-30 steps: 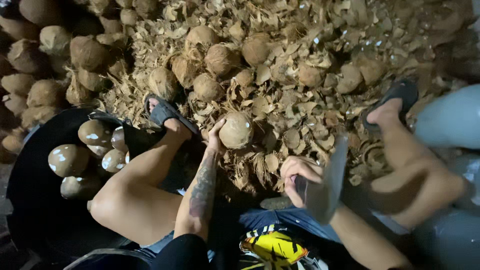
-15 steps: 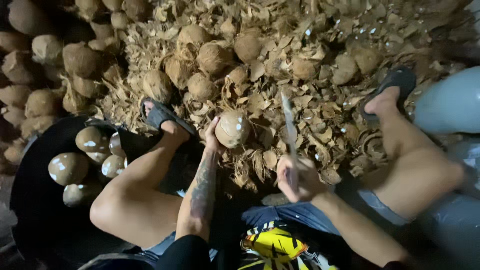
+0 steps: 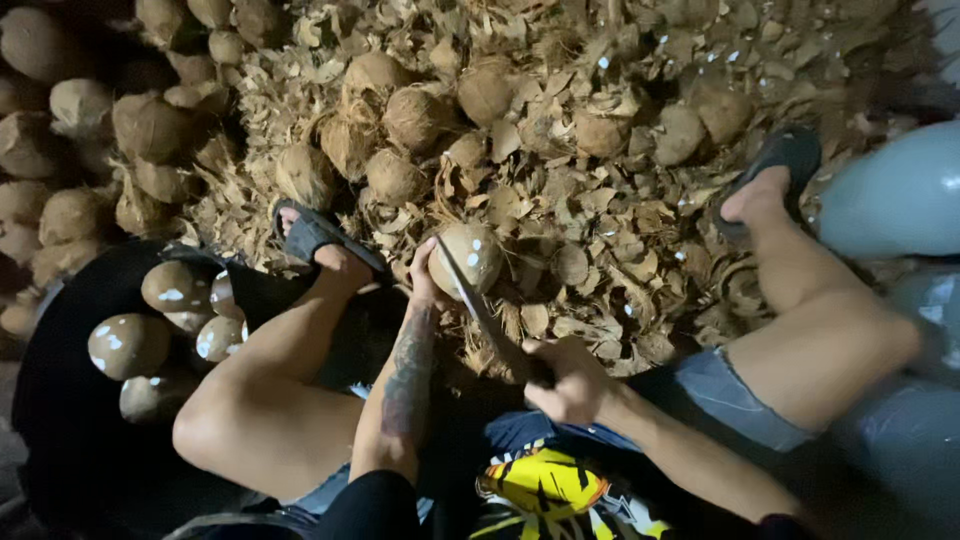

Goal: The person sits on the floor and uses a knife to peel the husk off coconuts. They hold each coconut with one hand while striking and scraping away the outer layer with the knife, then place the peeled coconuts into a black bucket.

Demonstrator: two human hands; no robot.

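While the coconut [image 3: 466, 258] sits on the husk litter just ahead of the knees, the left hand [image 3: 424, 282] is wrapped round its near-left side, fingers closed on it, and the blade [image 3: 472, 298] lies against its lower left face. Right hand [image 3: 566, 382] is fisted tight round the knife handle, low and near the lap. My read for doing this well: keep left fingertips behind the cut line, shave shallow and away from the wrist, and turn the nut rather than changing the blade angle. Peeled pale coconuts [image 3: 160, 320] lie in a black tub [image 3: 60, 420] by the left knee; unpeeled brown ones [image 3: 150, 125] are heaped beyond the left sandal [image 3: 310, 232]. Husk chips [image 3: 600, 240] cover the floor. No packages, labels or signs visible; only grey-blue rounded containers [image 3: 895, 195] at the right edge, unmarked.
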